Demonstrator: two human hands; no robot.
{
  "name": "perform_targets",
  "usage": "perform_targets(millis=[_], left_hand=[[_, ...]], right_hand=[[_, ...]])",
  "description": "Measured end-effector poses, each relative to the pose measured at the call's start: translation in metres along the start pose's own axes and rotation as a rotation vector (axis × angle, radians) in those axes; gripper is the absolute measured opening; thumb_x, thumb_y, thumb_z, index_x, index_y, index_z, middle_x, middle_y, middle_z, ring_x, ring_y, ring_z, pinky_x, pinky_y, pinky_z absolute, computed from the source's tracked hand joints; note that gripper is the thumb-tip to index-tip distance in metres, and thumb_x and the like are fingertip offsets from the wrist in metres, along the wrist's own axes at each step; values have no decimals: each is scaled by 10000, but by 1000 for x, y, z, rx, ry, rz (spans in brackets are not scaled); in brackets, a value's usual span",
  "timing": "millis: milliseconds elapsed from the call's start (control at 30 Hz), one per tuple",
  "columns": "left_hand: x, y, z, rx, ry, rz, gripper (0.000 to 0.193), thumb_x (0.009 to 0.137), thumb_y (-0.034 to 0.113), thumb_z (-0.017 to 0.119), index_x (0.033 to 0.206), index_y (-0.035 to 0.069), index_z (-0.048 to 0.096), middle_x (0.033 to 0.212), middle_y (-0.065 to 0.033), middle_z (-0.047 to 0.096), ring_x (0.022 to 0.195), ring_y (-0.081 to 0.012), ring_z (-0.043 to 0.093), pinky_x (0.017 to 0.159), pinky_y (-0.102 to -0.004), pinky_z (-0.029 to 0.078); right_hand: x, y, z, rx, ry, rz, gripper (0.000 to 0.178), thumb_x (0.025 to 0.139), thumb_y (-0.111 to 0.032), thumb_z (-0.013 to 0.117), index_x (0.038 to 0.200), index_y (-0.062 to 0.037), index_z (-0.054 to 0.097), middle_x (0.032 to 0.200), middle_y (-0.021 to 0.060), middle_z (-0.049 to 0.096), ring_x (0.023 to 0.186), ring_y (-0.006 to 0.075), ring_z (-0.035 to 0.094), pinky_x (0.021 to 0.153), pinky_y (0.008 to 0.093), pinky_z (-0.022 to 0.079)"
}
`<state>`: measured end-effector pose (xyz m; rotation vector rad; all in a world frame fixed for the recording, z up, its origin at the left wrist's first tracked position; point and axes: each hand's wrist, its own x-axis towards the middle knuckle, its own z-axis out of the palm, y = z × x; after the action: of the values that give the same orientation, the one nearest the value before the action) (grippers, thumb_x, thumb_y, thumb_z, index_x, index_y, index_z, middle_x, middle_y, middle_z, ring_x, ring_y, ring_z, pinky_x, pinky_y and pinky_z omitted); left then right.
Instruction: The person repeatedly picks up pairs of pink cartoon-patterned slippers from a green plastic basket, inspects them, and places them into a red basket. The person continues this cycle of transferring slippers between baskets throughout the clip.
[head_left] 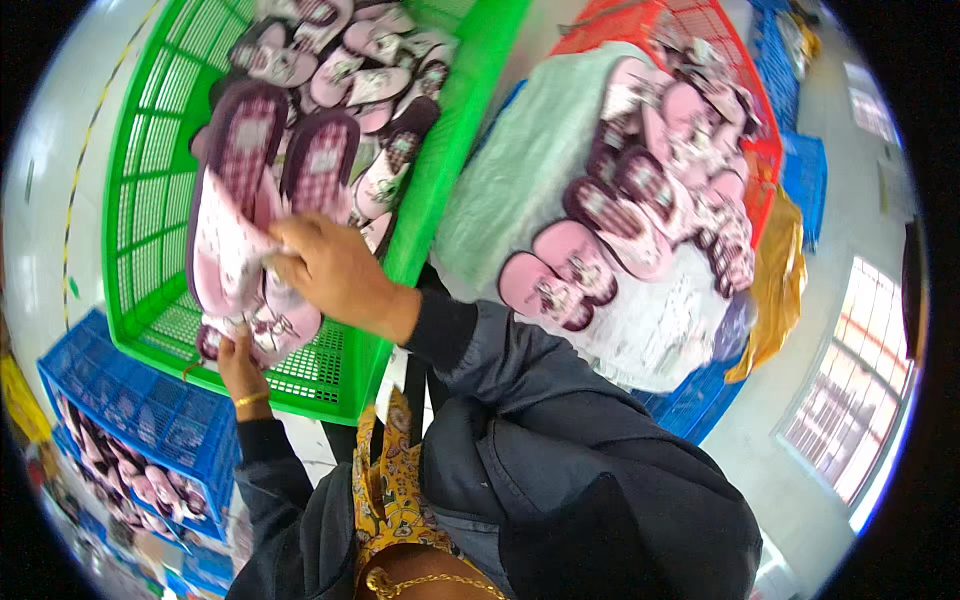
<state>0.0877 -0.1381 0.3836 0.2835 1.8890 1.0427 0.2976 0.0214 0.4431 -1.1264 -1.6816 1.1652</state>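
My right hand (335, 270) is closed on the upper of a pink slipper (215, 240), which has a dark checked insole and stands tilted over the green basket (150, 200). Beside it, partly behind my right hand, is a second slipper (320, 160) of the same kind. Lower down, my left hand (242, 365), with a gold bracelet at the wrist, has its fingers closed around the toe end of the slippers. Exactly which slipper it grips is partly hidden. Several more pink slippers (370, 85) lie heaped in the far end of the basket.
To the right, pink slippers (575, 260) lie on white and pale green plastic sheeting (540, 140) by a red basket (590, 30). A blue crate (150, 385) with more slippers stands at lower left. A brown-yellow wrapper (785, 285) hangs at the right.
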Motion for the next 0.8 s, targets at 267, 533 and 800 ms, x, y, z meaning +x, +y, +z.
perform_targets(millis=[267,533,800], left_hand=[[-73,5,-12,-14,-280,43,27,857,100,634,876,82,628,722,73,575,545,-5,402,477,-176,283],[-107,13,-32,147,-522,79,192,871,51,586,1054,9,624,980,-23,655,832,-85,591,729,-220,466],[-165,20,6,236,-533,90,116,860,57,604,971,37,632,886,-2,654,699,-57,572,596,-191,442]], right_hand=[[-139,-76,-93,41,384,325,233,806,-148,702,963,-12,597,743,126,599,569,140,559,534,294,456],[-273,-46,-179,288,911,608,149,869,-158,641,831,-37,563,600,-23,476,475,49,426,434,230,343],[-311,69,-263,617,1123,663,136,871,-135,629,861,-28,545,639,10,490,455,72,434,433,240,395]])
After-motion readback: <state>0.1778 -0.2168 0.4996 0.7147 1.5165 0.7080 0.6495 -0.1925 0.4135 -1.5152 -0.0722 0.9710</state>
